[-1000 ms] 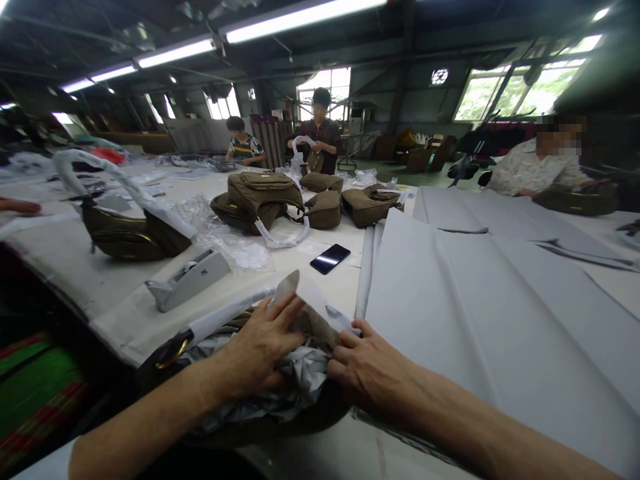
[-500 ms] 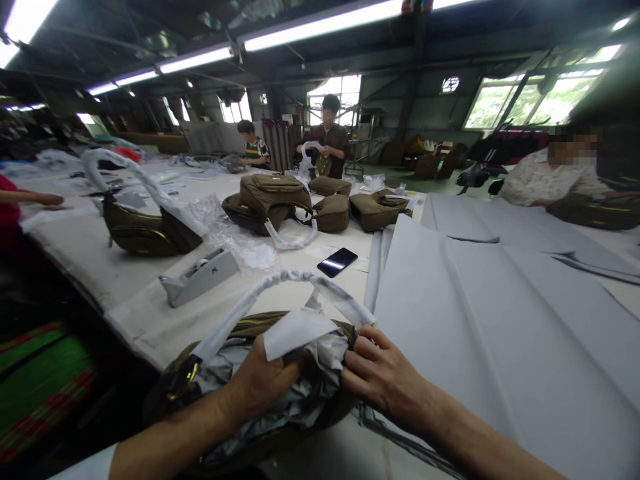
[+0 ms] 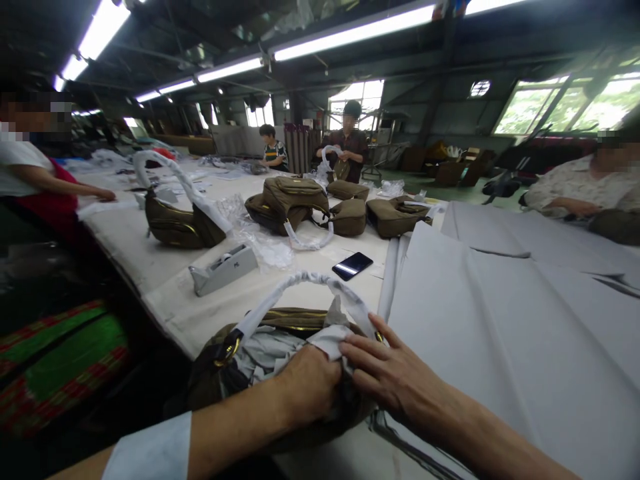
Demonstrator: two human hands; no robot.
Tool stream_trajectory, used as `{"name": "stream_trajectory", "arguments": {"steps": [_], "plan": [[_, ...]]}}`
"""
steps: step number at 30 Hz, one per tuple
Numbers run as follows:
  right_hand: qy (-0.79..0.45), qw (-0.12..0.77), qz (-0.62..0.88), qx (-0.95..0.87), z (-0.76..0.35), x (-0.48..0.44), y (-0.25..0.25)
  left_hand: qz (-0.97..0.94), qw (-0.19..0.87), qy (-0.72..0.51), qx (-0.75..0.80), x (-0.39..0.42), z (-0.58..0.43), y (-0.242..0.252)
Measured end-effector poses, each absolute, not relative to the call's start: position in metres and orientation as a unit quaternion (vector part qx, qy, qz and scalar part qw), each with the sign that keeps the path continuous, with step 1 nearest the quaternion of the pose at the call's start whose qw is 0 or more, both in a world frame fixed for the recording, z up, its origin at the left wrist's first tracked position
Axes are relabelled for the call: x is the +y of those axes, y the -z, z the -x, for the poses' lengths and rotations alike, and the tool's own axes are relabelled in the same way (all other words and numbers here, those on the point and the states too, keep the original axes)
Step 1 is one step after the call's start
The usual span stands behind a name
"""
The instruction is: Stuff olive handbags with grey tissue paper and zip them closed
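Observation:
An olive handbag (image 3: pixel 220 373) stands unzipped at the table's near edge, its handle (image 3: pixel 300 277) wrapped in white paper and arching up. Crumpled grey stuffing paper (image 3: pixel 265 353) fills its opening. My left hand (image 3: pixel 313 383) reaches down into the right part of the opening, against the paper; its fingertips are hidden inside. On the bag's right rim lies my right hand (image 3: pixel 383 363), fingers stretched out and apart, touching a white paper piece (image 3: pixel 330 340) and the foot of the handle.
A grey tape dispenser (image 3: pixel 225 269) and a phone (image 3: pixel 353 266) lie beyond the bag. Several olive bags (image 3: pixel 295 203) stand farther back. Large grey paper sheets (image 3: pixel 500 333) cover the right side. Co-workers stand or sit around the table (image 3: pixel 165 293).
My left hand has pushed deeper into the bag, to the right. My right hand's curled fingers have straightened over the rim. The view has swung left.

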State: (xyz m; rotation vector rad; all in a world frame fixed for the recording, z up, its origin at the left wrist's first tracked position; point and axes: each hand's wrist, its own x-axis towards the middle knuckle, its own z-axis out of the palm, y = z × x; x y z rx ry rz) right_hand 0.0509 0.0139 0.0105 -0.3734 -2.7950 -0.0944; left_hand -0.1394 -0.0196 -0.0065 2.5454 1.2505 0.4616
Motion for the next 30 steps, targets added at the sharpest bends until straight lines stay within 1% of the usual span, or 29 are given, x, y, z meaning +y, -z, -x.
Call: {"name": "stream_trajectory", "arguments": {"steps": [2,4,7,9,10,12,13,14,15,16,18,20,22,24,26,30], "plan": [[-0.002,0.105,0.125,-0.987,-0.048,0.014,-0.015,-0.887,0.148,-0.153,0.411,-0.027,0.148,0.006],[-0.019,0.076,0.104,-0.992,-0.044,0.013,-0.017,-0.891,0.118,-0.173,0.402,-0.034,0.158,0.007],[-0.007,0.071,0.085,-0.994,-0.04,0.011,-0.015,-0.874,0.009,-0.251,0.416,-0.036,0.172,0.01],[0.012,0.079,0.078,-0.994,-0.039,0.01,-0.013,-0.836,-0.014,-0.289,0.466,-0.029,0.179,0.009],[0.023,0.082,0.068,-0.994,-0.039,0.01,-0.012,-0.823,0.01,-0.287,0.49,-0.023,0.181,0.009],[0.041,0.09,0.044,-0.994,-0.041,0.01,-0.01,-0.822,0.113,-0.245,0.501,-0.011,0.182,0.008],[0.046,0.098,0.041,-0.993,-0.042,0.01,-0.01,-0.839,0.16,-0.217,0.473,-0.006,0.182,0.009],[0.047,0.107,0.047,-0.992,-0.044,0.011,-0.009,-0.862,0.186,-0.193,0.43,-0.003,0.181,0.01],[0.044,0.12,0.061,-0.99,-0.046,0.012,-0.009,-0.888,0.189,-0.177,0.381,-0.001,0.18,0.012],[0.038,0.131,0.079,-0.987,-0.048,0.014,-0.008,-0.911,0.168,-0.168,0.338,-0.001,0.179,0.014],[0.026,0.162,0.116,-0.98,-0.051,0.016,-0.006,-0.94,0.095,-0.17,0.279,-0.005,0.176,0.019],[0.022,0.194,0.131,-0.972,-0.053,0.017,-0.004,-0.95,0.044,-0.163,0.261,-0.007,0.174,0.023],[0.031,0.216,0.121,-0.969,-0.052,0.016,-0.001,-0.955,0.02,-0.142,0.26,-0.006,0.169,0.027],[0.04,0.216,0.092,-0.971,-0.048,0.015,0.002,-0.957,0.02,-0.105,0.268,0.0,0.163,0.031],[0.047,0.199,0.078,-0.976,-0.043,0.014,0.002,-0.951,0.038,-0.094,0.291,0.006,0.158,0.034],[0.072,0.148,0.085,-0.983,-0.038,0.013,-0.005,-0.908,0.114,-0.138,0.38,0.009,0.16,0.026]]}}
